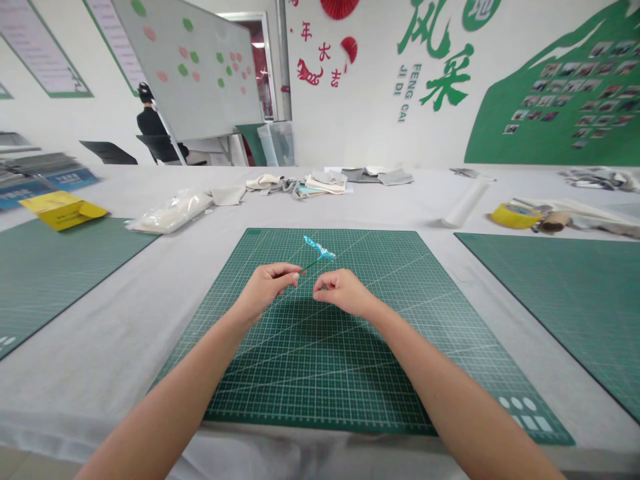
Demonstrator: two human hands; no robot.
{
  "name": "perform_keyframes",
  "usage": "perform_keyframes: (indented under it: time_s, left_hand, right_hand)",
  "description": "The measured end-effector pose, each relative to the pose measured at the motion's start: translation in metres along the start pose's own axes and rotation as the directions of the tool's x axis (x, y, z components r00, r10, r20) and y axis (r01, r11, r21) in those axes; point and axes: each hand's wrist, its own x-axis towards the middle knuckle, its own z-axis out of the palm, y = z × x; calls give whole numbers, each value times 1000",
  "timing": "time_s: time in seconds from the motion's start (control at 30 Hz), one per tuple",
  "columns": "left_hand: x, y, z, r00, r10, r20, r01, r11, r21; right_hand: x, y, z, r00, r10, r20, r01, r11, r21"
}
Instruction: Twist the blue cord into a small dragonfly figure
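A green cutting mat (320, 373) lies in front of me on a grey-covered table. Above its middle, my left hand (267, 288) pinches a thin green stem (310, 265) that ends in a small blue and white patterned piece (318, 247), which points away from me. My right hand (341, 292) is closed beside it, fingers curled near the stem's lower end; what it pinches is too small to see. Both forearms reach in from the bottom of the view.
Two more green mats lie at the left (55, 267) and right (570, 300). A yellow box (63, 209), a plastic bag (170, 212), folded fabric pieces (320, 181), a white roll (467, 202) and yellow tape (515, 215) sit further back. A person sits by a whiteboard (195, 67).
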Motion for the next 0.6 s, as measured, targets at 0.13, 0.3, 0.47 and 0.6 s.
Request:
perform_keyframes:
  time_s: [0.13,0.3,0.47,0.6]
  left_hand:
    - [-1,2,0,1000,4,-5,-4,1000,3]
    - [1,1,0,999,18,-38,-19,1000,-3]
    - [2,-1,-1,998,39,-52,-38,999,9]
    - [2,-1,0,995,73,-63,-69,996,61]
  right_hand:
    - [-1,-2,0,1000,-7,1,7,1000,-1]
    - [-2,-4,-1,999,-30,-12,30,1000,-6]
    - [-3,-5,0,999,-50,-15,50,998,-37]
    - [-5,-9,1,996,-82,-20,80,993,-92]
